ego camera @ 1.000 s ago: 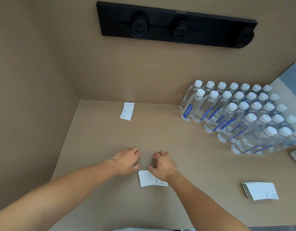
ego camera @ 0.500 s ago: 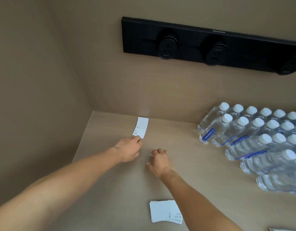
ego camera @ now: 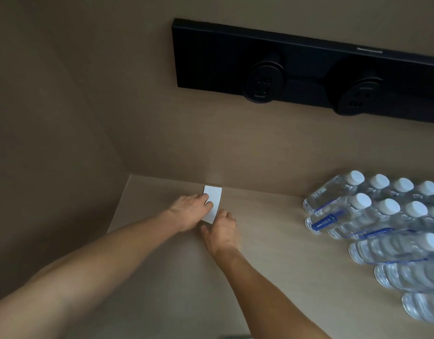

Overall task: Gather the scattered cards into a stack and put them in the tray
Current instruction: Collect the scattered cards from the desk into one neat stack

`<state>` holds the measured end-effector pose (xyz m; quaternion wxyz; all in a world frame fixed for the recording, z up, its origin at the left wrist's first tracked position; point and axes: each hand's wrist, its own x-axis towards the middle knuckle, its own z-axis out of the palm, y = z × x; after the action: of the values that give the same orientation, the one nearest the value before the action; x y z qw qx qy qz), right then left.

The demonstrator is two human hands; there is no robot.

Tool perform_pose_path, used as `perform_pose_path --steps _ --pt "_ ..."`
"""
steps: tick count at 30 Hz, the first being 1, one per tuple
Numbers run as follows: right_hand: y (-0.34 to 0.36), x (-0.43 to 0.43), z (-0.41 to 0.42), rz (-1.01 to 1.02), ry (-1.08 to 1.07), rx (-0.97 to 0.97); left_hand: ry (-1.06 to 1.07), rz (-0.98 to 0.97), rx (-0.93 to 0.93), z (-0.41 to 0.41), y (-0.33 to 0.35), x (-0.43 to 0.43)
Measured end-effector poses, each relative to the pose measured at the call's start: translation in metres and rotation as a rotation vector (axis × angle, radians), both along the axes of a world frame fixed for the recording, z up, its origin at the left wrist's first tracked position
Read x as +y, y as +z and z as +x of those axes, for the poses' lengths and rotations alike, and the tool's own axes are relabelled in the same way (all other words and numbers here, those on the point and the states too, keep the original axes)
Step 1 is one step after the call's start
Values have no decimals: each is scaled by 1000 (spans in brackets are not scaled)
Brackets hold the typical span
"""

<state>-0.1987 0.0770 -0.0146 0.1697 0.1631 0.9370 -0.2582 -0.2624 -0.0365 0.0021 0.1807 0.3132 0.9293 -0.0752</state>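
A single white card (ego camera: 214,198) lies flat on the beige table near the back wall. My left hand (ego camera: 190,211) rests on the card's left edge, with fingertips pressing on its face. My right hand (ego camera: 223,232) sits palm down just below and right of the card, its fingers touching the card's near corner. Neither hand has lifted the card. No tray and no other cards are in view.
Rows of clear water bottles (ego camera: 372,216) with white caps stand at the right. A black socket strip (ego camera: 308,74) is mounted on the back wall. A side wall closes off the left, meeting the back wall in a corner near the card.
Both hands left the small stack near me and reached to the far card. The left hand now lies on it and the right hand has come up beside it. The stack has dropped out of view.
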Motion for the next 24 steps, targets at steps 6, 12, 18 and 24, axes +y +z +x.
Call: perform_pose_path --steps 6,12,18,24 --pt "-9 -17 -21 -2 -118 -3 -6 -51 -2 -28 -7 1" --pt "-20 -27 -31 39 -139 -25 6 -61 -59 -46 -23 3" --pt "-29 -35 -33 144 -160 -46 -4 -14 -96 -54 -31 3" --pt "-36 -30 -33 165 -156 8 4 -20 -86 -51 -30 2"
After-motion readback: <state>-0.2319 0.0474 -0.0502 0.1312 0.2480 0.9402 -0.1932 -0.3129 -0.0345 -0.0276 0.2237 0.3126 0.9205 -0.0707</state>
